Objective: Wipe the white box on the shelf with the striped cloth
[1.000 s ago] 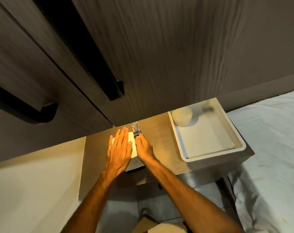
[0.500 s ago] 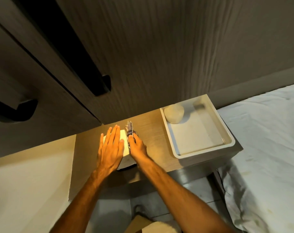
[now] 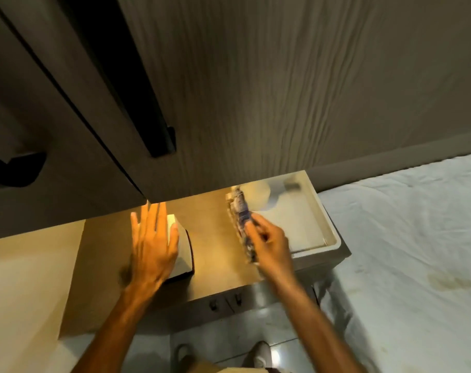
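Left of frame centre, the small white cardboard box (image 3: 179,249) sits on the tan wooden shelf (image 3: 215,246), steadied by the flat, open-fingered left hand (image 3: 153,243). The right hand (image 3: 269,242), closed in a grip on the bunched blue-and-white striped cloth (image 3: 241,214), hangs well apart, likely between strokes.

Both forearms are bare from the bottom edge of the frame up to the wrists, with no sleeve in view. The left hand (image 3: 153,246) and the right hand (image 3: 269,243) wear no gloves, rings or watch (motion blur softens the fingers, so fine detail is hard to make out). A light-coloured shoe (image 3: 261,354) shows on the tiled floor below.
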Demonstrator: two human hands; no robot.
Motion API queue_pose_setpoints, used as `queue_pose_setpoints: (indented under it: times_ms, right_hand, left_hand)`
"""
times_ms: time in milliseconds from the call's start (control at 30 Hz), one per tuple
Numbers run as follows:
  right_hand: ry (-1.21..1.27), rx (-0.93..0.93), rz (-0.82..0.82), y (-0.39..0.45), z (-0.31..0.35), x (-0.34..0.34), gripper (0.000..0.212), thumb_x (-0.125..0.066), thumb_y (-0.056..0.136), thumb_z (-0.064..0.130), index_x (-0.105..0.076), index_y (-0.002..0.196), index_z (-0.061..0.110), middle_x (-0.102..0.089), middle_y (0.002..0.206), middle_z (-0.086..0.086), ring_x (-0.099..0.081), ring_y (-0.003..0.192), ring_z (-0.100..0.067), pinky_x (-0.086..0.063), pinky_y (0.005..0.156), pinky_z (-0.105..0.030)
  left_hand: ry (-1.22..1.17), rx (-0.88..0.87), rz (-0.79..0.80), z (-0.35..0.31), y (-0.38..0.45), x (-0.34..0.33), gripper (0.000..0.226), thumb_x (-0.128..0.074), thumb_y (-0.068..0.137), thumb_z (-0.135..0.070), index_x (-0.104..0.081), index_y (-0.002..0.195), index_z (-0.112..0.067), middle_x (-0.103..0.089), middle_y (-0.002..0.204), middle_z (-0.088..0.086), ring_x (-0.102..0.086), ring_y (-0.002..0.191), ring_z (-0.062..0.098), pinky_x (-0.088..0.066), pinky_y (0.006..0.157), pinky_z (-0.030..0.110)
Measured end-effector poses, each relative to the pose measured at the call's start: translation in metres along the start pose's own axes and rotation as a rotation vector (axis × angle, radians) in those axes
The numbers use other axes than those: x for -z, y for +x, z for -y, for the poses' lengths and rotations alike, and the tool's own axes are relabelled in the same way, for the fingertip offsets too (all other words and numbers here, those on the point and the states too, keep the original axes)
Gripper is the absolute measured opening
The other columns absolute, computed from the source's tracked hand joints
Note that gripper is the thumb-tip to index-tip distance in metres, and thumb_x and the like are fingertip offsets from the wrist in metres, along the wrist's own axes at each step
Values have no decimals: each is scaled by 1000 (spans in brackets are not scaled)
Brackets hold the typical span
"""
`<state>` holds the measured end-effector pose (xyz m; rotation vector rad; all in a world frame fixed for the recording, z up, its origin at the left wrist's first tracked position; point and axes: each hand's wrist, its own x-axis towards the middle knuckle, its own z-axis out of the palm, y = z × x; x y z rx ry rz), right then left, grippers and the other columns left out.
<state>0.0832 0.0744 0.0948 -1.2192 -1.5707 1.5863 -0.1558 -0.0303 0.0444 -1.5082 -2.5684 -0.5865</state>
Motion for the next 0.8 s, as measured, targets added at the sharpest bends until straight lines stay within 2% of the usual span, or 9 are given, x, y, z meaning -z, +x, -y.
queue_pose_setpoints:
  times_ms: [67, 100, 167, 233, 333, 433, 533, 700, 800]
  right_hand:
    - [-256, 128, -163, 25, -9, 40, 20, -56, 102, 32, -71, 116, 32, -78, 88, 15, -73, 80, -3, -57, 67, -14]
    - [-389, 138, -218, 38, -17, 54, 24, -55, 103, 31, -72, 118, 26, -80, 94, 7, -74, 84, -13, -59, 71, -24]
    - [-721, 85, -286, 62, -31, 74, 31, -52, 104, 33, -69, 126, 20, -78, 108, -10, -73, 92, -29, -61, 78, -38]
    - [-947, -4, -270, 77, -43, 84, 35, -49, 103, 38, -66, 126, 18, -75, 113, -14, -72, 97, -36, -62, 83, -45]
    - [-999, -152, -122, 84, -56, 82, 53, -41, 101, 57, -65, 120, 13, -70, 117, -11, -68, 106, -37, -54, 88, -44]
    - [-1185, -75, 14, 87, -78, 82, 41, -50, 103, 42, -66, 128, 14, -59, 144, -9, -61, 126, -33, -53, 103, -47]
    - [-1247, -37, -39, 85, -82, 87, 41, -61, 97, 38, -64, 133, 20, -54, 148, -5, -57, 129, -30, -54, 104, -46]
    - [-1185, -116, 104, 85, -78, 84, 46, -61, 98, 20, -52, 143, 23, -55, 145, -11, -59, 128, -35, -52, 105, -51]
    - [-1131, -44, 25, 63, -59, 90, 43, -63, 98, 30, -56, 140, 23, -58, 144, -8, -60, 127, -32, -52, 104, -51]
  left_hand:
    - [-153, -93, -126, -35, -6, -7, 59, -34, 104, -34, -29, 157, -11, -31, 166, 13, -15, 159, 23, -8, 132, 46]
    - [-204, -150, -125, -53, -10, -14, 58, -38, 103, -30, -29, 158, -12, -30, 167, 10, -14, 159, 20, -8, 132, 41]
    - [-303, -184, -38, -87, -18, -37, 58, -44, 101, -25, -31, 157, -14, -30, 167, 7, -17, 158, 21, -13, 131, 39]
    - [-341, -102, 80, -106, -24, -65, 57, -48, 103, -21, -34, 156, -12, -31, 167, 9, -22, 157, 26, -21, 129, 47]
    - [-224, 96, 252, -108, -28, -105, 58, -44, 105, -27, -27, 158, -11, -23, 169, 15, -17, 158, 33, -20, 129, 54]
    - [-58, 199, 384, -99, -40, -137, 64, -33, 106, -42, -11, 162, -19, -7, 173, 14, -4, 159, 34, -12, 129, 56]
    - [7, 218, 379, -94, -50, -153, 69, -23, 104, -52, 1, 162, -24, 5, 173, 12, 3, 159, 35, -9, 129, 59]
    - [22, 206, 316, -94, -55, -159, 70, -24, 103, -53, -1, 162, -24, 2, 173, 11, -1, 159, 34, -9, 128, 60]
    - [19, 221, 302, -96, -53, -153, 69, -23, 104, -53, 1, 162, -24, 5, 172, 11, 2, 160, 32, -8, 129, 58]
